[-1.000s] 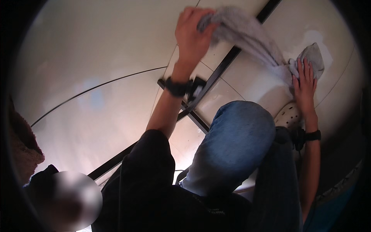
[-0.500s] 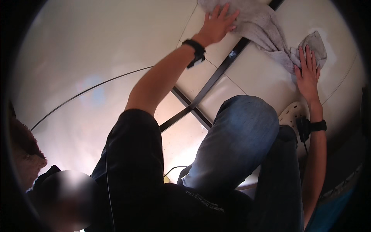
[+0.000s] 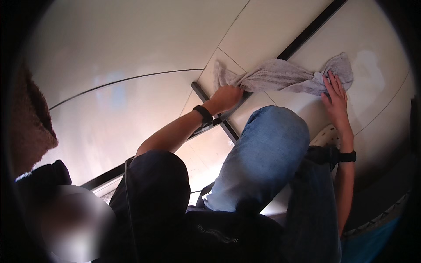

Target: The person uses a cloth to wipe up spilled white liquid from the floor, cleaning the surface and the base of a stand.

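A long grey-mauve towel [image 3: 280,75] lies bunched and twisted across the light tiled floor, over a dark strip. My left hand [image 3: 227,97] is closed around its left part, with a short loose end spreading beyond the fist. Near the towel's right end, my right hand [image 3: 337,101] rests with its fingers stretched out on the cloth. The folded right tip of the towel sticks out past those fingers. Each wrist wears a black band.
My bent knee in blue jeans [image 3: 272,144] rises between my arms. A pale perforated shoe [image 3: 328,135] shows beside my right wrist. Dark strips [image 3: 311,30] cross the floor [image 3: 131,39]. Brown fluffy material [image 3: 33,127] hangs at the left edge.
My left hand has gone from lying spread on the towel to gripping it, and has come nearer to me. The towel is drawn nearer and bunched narrower. My right hand shifted slightly left and nearer.
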Demonstrator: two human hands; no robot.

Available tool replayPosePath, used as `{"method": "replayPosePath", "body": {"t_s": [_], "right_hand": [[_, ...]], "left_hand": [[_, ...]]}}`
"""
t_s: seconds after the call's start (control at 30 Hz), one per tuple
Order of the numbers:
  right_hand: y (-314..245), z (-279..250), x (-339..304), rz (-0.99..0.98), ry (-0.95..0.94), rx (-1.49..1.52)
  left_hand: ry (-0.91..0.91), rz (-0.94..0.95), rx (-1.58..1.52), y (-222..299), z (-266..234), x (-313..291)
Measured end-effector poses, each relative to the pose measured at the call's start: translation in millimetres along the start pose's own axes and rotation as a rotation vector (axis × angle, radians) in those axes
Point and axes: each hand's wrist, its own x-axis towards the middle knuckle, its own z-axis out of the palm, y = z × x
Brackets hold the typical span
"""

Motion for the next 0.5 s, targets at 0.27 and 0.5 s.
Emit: {"method": "replayPosePath", "body": {"t_s": [0.27, 0.5], "right_hand": [[6.6, -5.3, 4.5, -0.058, -0.001, 0.128], [2.7, -19.1, 2.2, -0.048, -0.039, 0.147]], "left_hand": [[0.710, 0.160, 0.163, -20.3, 29.0, 71.0], [0.688, 0.284, -0.106, -22.4, -86.2, 174.8]]}}
